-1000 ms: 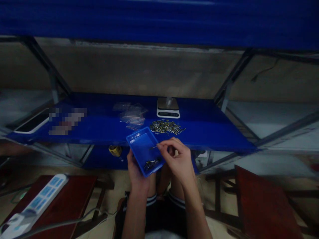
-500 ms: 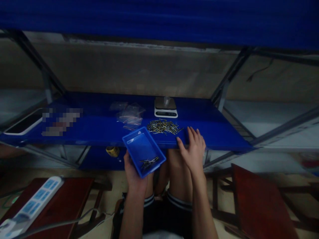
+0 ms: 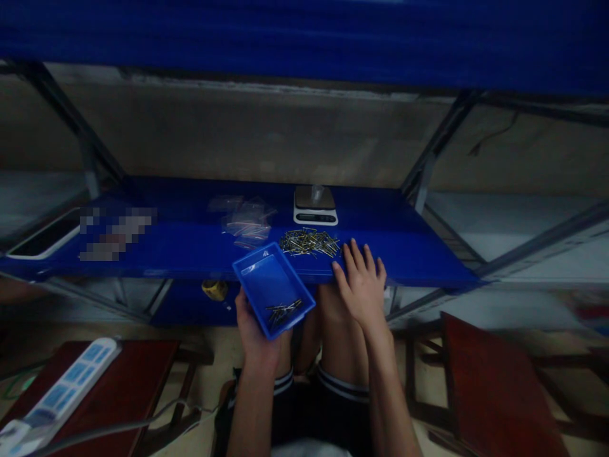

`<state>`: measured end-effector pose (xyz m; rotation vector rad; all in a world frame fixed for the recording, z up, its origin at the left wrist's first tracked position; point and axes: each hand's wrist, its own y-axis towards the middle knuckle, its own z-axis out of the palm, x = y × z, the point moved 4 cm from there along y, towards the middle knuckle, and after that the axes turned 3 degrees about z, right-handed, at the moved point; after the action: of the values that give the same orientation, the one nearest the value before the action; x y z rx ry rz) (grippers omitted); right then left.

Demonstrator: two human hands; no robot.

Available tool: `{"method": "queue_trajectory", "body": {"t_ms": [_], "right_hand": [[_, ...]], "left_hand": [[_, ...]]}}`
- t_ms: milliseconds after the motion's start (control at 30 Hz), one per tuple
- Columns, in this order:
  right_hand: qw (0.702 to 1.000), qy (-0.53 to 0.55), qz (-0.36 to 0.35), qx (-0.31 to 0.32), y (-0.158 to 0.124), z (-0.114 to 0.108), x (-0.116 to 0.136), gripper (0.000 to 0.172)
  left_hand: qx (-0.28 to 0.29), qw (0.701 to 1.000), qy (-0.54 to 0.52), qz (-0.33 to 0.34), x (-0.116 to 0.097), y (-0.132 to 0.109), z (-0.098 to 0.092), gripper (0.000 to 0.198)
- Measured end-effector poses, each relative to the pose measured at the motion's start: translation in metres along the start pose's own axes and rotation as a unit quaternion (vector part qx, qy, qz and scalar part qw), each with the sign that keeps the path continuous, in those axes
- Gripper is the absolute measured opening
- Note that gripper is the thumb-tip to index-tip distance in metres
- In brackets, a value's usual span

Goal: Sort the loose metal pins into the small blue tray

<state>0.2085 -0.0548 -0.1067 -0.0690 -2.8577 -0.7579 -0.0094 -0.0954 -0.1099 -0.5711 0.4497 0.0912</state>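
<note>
Tray: blue plastic tray [image 3: 272,287] held from beneath by the left hand [image 3: 251,330], just in front of the blue shelf [image 3: 190,247] edge, above the person's knees.
Surroundings: loose heap of metal pins [image 3: 309,242] on the shelf just behind the tray; small digital scale [image 3: 315,206] behind the heap; clear plastic bags [image 3: 247,219] to its left; a dark tablet-like slab [image 3: 45,233] at the far left of the shelf; white power strip [image 3: 71,384] on a red-brown stool [image 3: 114,381] lower left.
In the way: nothing lies between the tray and the heap.
Left grip: closed around the tray's near end, fingers hidden under it.
Right grip: right hand [image 3: 361,285] flat and spread, holding nothing, fingertips resting on the shelf edge just right of the heap.
Tray to hands: tray sits in the left hand, near but apart from the right hand.
Contents: a few pins [image 3: 283,311] gathered at the tray's near right corner.
Long axis: runs from near right to far left, near end tilted lower.
</note>
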Motion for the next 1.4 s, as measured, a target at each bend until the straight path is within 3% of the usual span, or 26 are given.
{"method": "queue_trajectory", "body": {"t_ms": [267, 467, 967, 1400], "right_hand": [[0.999, 0.016, 0.024, -0.034, -0.005, -0.001, 0.002, 0.066], [0.997, 0.029, 0.038, -0.060, -0.006, 0.001, 0.002, 0.067], [0.976, 0.143, 0.081, -0.146, -0.004, -0.002, -0.006, 0.039], [0.961, 0.166, 0.097, -0.196, -0.006, -0.009, -0.009, 0.037]], "left_hand": [[0.034, 0.999, -0.011, -0.019, 0.002, 0.000, -0.002, 0.033], [0.010, 1.000, 0.011, 0.008, 0.001, 0.000, -0.003, 0.032], [0.020, 1.000, 0.000, -0.004, -0.001, 0.001, -0.004, 0.032], [0.031, 1.000, -0.001, 0.002, 0.001, 0.002, -0.007, 0.033]]}}
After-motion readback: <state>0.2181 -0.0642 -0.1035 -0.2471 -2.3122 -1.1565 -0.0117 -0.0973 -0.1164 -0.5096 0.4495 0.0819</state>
